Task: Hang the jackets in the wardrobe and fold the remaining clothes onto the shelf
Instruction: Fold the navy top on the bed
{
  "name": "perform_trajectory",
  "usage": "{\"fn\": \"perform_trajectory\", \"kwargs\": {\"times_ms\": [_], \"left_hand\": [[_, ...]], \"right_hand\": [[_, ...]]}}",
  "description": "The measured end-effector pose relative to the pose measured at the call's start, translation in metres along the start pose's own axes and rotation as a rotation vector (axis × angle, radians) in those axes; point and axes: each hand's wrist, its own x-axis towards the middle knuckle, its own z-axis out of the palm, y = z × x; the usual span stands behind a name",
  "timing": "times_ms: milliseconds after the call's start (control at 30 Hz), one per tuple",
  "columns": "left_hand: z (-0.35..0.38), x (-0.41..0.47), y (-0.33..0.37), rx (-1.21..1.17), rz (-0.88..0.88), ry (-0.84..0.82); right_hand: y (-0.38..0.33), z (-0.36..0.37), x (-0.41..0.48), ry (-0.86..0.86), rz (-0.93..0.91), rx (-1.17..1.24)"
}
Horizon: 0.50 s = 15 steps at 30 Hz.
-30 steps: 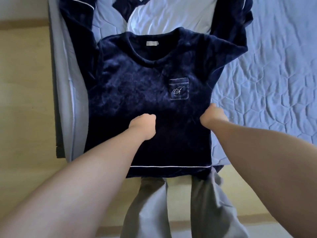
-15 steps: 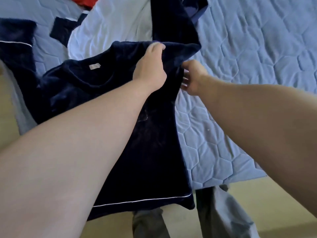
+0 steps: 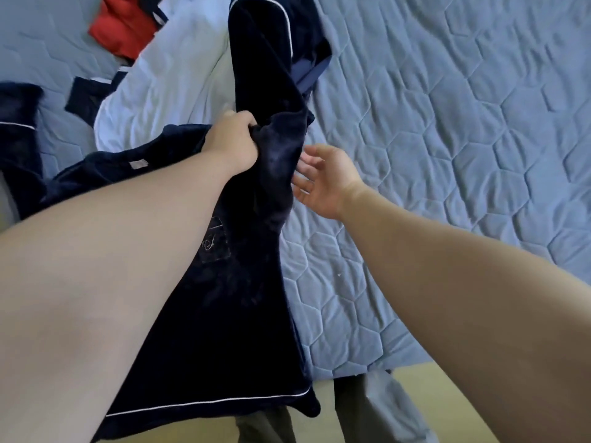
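One dark navy velour top [image 3: 256, 282] with thin white piping lies along the near left part of one blue bedspread [image 3: 447, 155] quilted in hexagons. Its hem hangs over the near edge of the bed. One chest pocket [image 3: 214, 244] with a pale stitched monogram shows just right of the left forearm, and one small grey neck label [image 3: 139, 164] sits further left.

Two bare hands are in view. The left hand [image 3: 233, 142] has its grip closed on a bunch of the top's fabric at the shoulder, fingers curled into the cloth and lifting it off the bed. From that bunch one sleeve [image 3: 259, 49] runs away to the far side, its piped cuff at the top. The right hand [image 3: 323, 180] has a wide, loose grip: palm turned left, fingers spread and holding nothing, their tips just beside the raised fold, perhaps touching it.

Far left lie one red garment [image 3: 124, 27] and one pale blue garment [image 3: 160, 91], the top partly over the latter. One more navy piece with white piping [image 3: 19, 123] sits at the left edge; whether it belongs to the top cannot be told. Near, two grey trouser legs [image 3: 377, 407] stand on the yellowish floor [image 3: 431, 385].
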Motion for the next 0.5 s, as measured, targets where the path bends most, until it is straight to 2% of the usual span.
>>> {"fn": "perform_trajectory", "kwargs": {"times_ms": [100, 167, 233, 367, 500], "left_hand": [[0.002, 0.003, -0.001, -0.058, -0.029, -0.026], [0.003, 0.003, -0.004, -0.097, -0.028, -0.039], [0.001, 0.000, -0.010, -0.129, -0.054, -0.043], [-0.002, -0.005, -0.012, -0.254, -0.177, -0.104], [-0.017, -0.001, 0.007, -0.429, -0.214, -0.231]], "right_hand": [[-0.010, 0.016, 0.006, 0.022, -0.039, -0.249], [-0.014, 0.025, 0.007, 0.000, -0.087, -0.292], [-0.011, 0.026, 0.005, -0.017, -0.111, -0.217], [0.002, 0.011, -0.003, -0.056, -0.126, 0.096], [0.015, 0.011, 0.000, -0.115, -0.026, 0.221]]}}
